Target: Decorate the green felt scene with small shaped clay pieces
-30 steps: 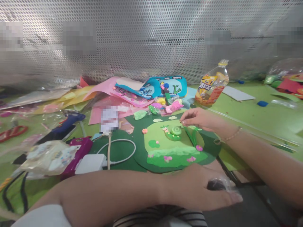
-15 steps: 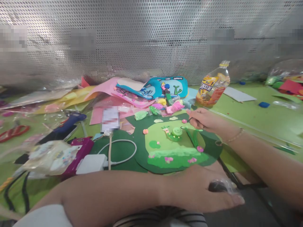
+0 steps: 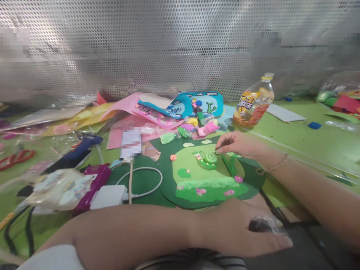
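My right hand (image 3: 234, 145) is pinched closed over the upper right of a green foam picture, its fingertips beside the coiled shell of a clay snail (image 3: 209, 159). Whatever is between those fingertips is too small to make out. The picture has a dark green border (image 3: 167, 180), a clay stem with a pink flower (image 3: 238, 179) and a strip of green clay grass (image 3: 208, 189). Below the picture's near edge, my left hand (image 3: 239, 228) is curled around a crumpled clear plastic wrapper (image 3: 271, 223); its fingers partly hide the wrapper.
Behind the picture lie wrapped clay packets (image 3: 208, 127) and a blue decorated sheet (image 3: 215, 103). A plastic bottle (image 3: 253, 103) stands at the back right. On the left are a blue glue gun (image 3: 87, 144), red scissors (image 3: 17, 159), a white charger (image 3: 109, 197) and its cable.
My right hand has moved slightly left and down, from near the pink flower at the border to the snail's shell. My left hand stays in nearly the same place with the wrapper.
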### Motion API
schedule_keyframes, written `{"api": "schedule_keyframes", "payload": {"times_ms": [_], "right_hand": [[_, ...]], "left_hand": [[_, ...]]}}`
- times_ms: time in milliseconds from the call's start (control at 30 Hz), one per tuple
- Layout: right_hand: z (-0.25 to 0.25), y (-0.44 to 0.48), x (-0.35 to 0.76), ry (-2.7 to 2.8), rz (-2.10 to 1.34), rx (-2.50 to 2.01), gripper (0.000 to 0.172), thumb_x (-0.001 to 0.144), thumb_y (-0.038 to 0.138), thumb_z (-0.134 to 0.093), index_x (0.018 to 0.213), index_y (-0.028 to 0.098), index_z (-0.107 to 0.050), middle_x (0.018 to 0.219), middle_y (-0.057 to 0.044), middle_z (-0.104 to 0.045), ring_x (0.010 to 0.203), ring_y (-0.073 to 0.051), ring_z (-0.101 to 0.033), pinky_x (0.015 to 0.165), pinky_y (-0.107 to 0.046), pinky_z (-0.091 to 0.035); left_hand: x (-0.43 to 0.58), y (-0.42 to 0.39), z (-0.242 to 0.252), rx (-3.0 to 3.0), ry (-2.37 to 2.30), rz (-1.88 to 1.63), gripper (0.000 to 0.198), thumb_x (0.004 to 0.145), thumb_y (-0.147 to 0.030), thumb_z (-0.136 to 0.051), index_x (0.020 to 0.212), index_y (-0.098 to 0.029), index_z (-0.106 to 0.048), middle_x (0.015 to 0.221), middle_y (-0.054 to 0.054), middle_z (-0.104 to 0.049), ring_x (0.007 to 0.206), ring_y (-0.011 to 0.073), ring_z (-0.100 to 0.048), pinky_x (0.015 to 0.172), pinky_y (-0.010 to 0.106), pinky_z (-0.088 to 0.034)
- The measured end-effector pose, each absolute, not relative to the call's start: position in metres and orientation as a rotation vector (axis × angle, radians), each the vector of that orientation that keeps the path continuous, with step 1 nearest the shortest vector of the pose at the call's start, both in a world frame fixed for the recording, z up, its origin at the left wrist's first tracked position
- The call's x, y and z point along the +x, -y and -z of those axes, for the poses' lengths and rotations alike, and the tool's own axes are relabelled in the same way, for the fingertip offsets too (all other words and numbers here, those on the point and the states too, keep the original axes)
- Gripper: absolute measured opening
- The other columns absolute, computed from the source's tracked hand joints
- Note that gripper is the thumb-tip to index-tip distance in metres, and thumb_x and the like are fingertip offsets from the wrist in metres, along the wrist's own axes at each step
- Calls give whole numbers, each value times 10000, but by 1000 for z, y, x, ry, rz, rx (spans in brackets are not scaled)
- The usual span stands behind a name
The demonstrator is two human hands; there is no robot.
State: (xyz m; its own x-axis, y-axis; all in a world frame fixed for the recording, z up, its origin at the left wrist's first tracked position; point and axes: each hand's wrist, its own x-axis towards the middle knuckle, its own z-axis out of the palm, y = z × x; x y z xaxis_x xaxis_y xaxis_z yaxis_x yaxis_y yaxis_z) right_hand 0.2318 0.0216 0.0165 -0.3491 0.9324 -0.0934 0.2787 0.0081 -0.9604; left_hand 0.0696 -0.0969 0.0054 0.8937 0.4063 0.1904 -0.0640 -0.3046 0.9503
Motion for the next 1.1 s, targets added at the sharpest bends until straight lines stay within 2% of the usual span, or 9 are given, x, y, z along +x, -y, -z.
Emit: {"api": "schedule_keyframes", "payload": {"times_ms": [167,300,433,533,633,733,800,933,1100], "right_hand": [[-17,-20,234,1712,-1385,-1278,237,592,338,-760,699,149,-664,605,-1,-640,535,-81,-564,533,-219,-458],[-19,-18,233,1734,-1369,-1301,288,667,423,-695,632,150,-610,465,38,-538,400,-47,-452,409,-191,-356],[-22,-16,232,1766,-1349,-1340,300,681,450,-671,643,159,-610,394,65,-467,349,-35,-372,375,-189,-310],[-21,-16,232,1731,-1402,-1300,279,658,415,-703,710,151,-632,494,35,-555,423,-52,-474,428,-191,-379],[-17,-18,233,1676,-1467,-1263,268,615,359,-746,753,151,-648,633,-1,-639,545,-81,-569,556,-228,-467],[-15,-20,233,1663,-1489,-1225,244,599,316,-761,754,160,-657,676,-1,-660,612,-91,-596,633,-247,-487],[-15,-20,233,1671,-1483,-1207,227,605,302,-762,748,159,-658,678,2,-661,612,-85,-595,630,-234,-482],[-17,-19,233,1656,-1458,-1263,239,633,358,-744,699,151,-646,588,9,-624,520,-71,-558,521,-202,-441],[-19,-17,234,1655,-1377,-1397,421,711,525,-634,511,158,-582,350,41,-457,313,-38,-377,346,-191,-292]], "left_hand": [[69,97,-5,1804,-263,-474,274,827,-321,-511,628,-157,-418,635,-51,-413,603,44,-397,596,163,-331],[69,95,-6,1811,-260,-452,263,814,-322,-522,633,-160,-420,624,-55,-420,581,42,-398,581,163,-329],[69,95,-6,1821,-280,-426,280,814,-338,-522,625,-162,-413,603,-60,-401,559,40,-388,576,169,-328],[69,96,-6,1833,-297,-428,283,828,-344,-504,630,-162,-416,624,-55,-413,594,46,-399,615,173,-341],[69,97,-6,1867,-280,-449,281,843,-354,-482,644,-165,-421,654,-47,-422,642,57,-415,640,177,-348],[69,96,-6,1888,-267,-459,297,848,-348,-475,631,-164,-390,653,-46,-407,642,57,-407,640,177,-346],[69,96,-7,1887,-266,-450,307,849,-344,-474,624,-164,-367,647,-46,-396,633,55,-399,630,177,-344],[69,96,-6,1864,-247,-447,293,848,-332,-475,631,-164,-374,633,-46,-376,611,52,-386,598,173,-335],[71,96,-4,1854,-216,-454,280,838,-303,-492,628,-163,-373,638,-40,-379,612,53,-384,586,165,-336]]}}
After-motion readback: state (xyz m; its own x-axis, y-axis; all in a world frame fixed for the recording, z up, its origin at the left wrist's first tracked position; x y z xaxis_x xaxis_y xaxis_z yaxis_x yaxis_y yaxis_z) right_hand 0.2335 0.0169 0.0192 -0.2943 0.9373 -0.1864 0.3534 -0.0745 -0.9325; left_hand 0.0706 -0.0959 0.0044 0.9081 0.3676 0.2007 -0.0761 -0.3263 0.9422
